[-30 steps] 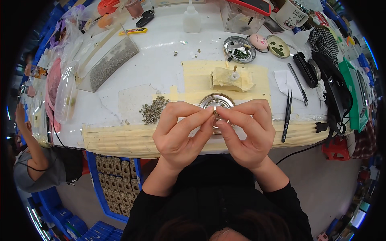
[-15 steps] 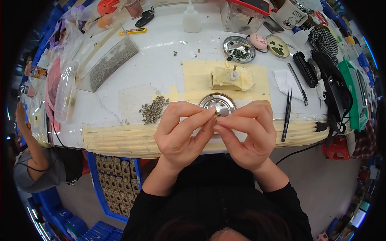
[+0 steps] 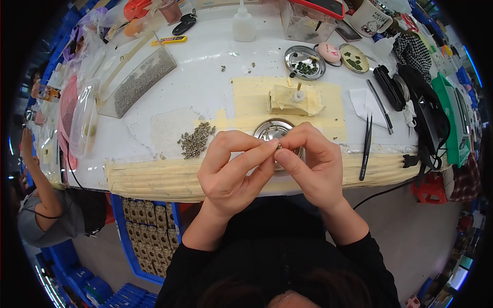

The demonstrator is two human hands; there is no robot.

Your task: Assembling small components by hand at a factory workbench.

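Over a round steel dish (image 3: 271, 124), my left hand (image 3: 233, 172) and my right hand (image 3: 317, 167) meet at the fingertips. Both are closed in a pinch on a tiny grey-brown piece (image 3: 279, 147), mostly covered by fingers and too small to name. The dish lies below and behind them, partly hidden. A loose pile of similar small grey-brown pieces (image 3: 196, 140) lies left of my left hand. Black tweezers (image 3: 366, 149) rest on the table to the right of my right hand.
A tape-covered block (image 3: 292, 100) stands beyond the dish. Farther back are a steel plate with dark green bits (image 3: 305, 62), a white squeeze bottle (image 3: 244, 24) and, leftward, a clear tray of grey granules (image 3: 138, 82). A blue crate (image 3: 134, 259) sits below the table edge.
My right hand has shifted slightly left and curled in, its thumb now pressed nearer the left fingertips. The left hand has barely moved.
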